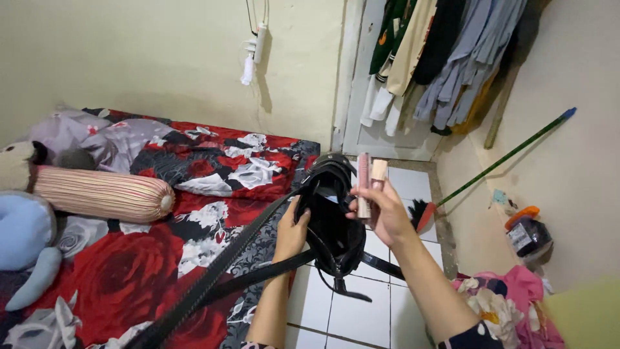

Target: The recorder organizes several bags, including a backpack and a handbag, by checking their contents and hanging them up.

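Fingers of the left hand [292,234] grip the open black glossy handbag [331,216] above the white floor tiles [352,310] while the right hand [385,212] pinches two slim pink cosmetic tubes [370,181] at its mouth, not yet inside.

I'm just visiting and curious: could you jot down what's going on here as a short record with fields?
Place: small room, floral-sheeted bed at left, white tiled floor
Left hand: grips the black handbag at its opening
Right hand: holds two slim pinkish cosmetic tubes above the bag
Bag strap: trails across the bed
Nearby: striped bolster, hanging clothes, broom against the wall
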